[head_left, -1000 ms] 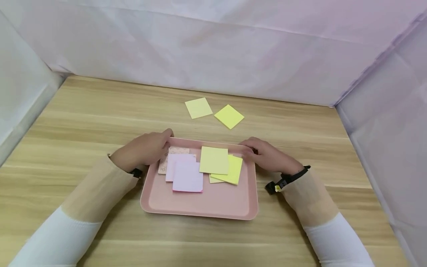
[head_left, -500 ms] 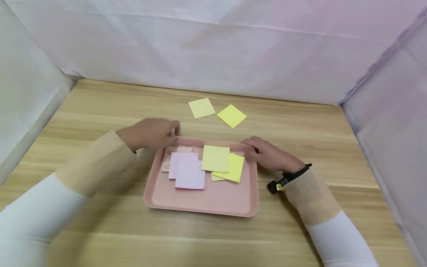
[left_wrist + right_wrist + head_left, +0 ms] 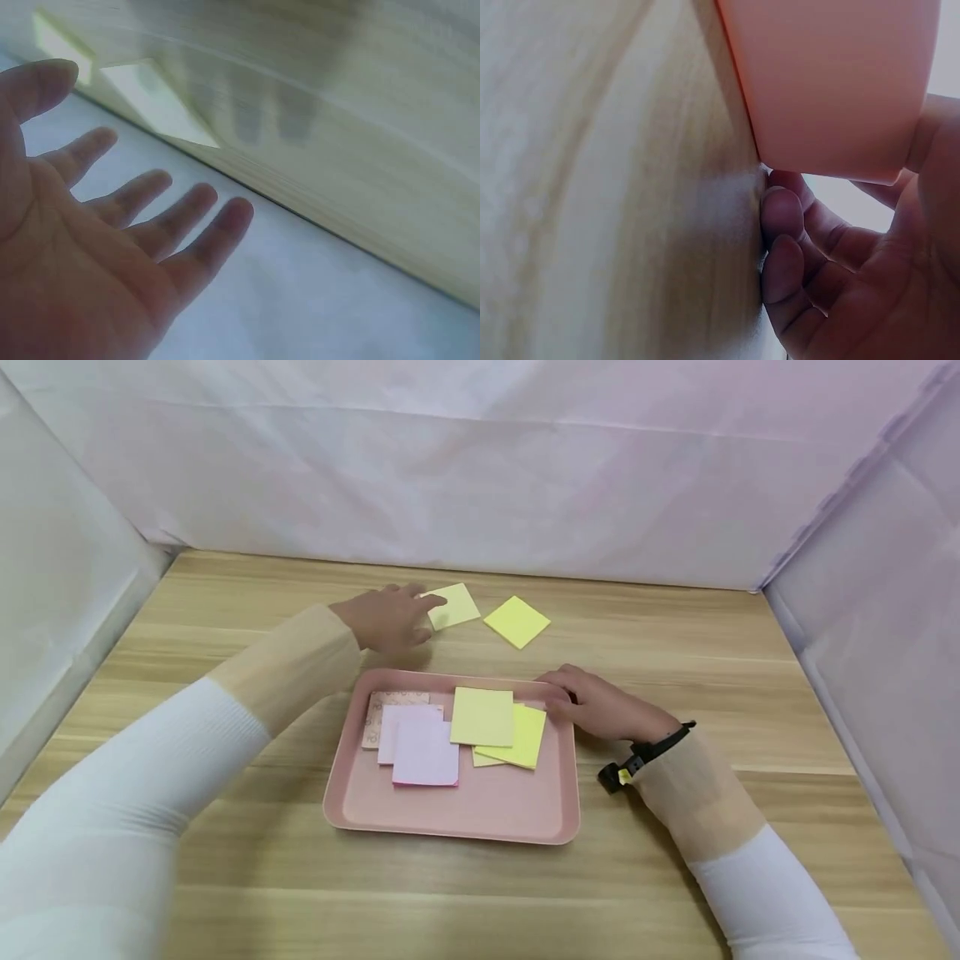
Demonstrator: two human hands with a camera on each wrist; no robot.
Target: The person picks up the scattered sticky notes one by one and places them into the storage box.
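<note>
Head view, left hand (image 3: 386,614): stretched out past the far side of the tray, fingers straight and loosely spread, tips at the near edge of the pale yellow note (image 3: 452,605); contact not clear.
Head view, pale yellow note: flat on the table (image 3: 225,618), beyond the tray, just beside a brighter yellow note (image 3: 516,621).
Head view, right hand (image 3: 600,703): at the tray's far right corner, fingers curled round the rim.
Head view, tray (image 3: 450,822): pink, in the middle of the table, with pink and yellow notes overlapping inside.
Left wrist view, left hand (image 3: 97,240): palm open, fingers (image 3: 199,251) straight and spread, holding nothing; pale note (image 3: 157,101) on the wood ahead of the fingertips.
Right wrist view, right hand (image 3: 855,262): fingers (image 3: 780,217) bent and close together against the table under the pink tray (image 3: 832,82); thumb on the tray's far side.
</note>
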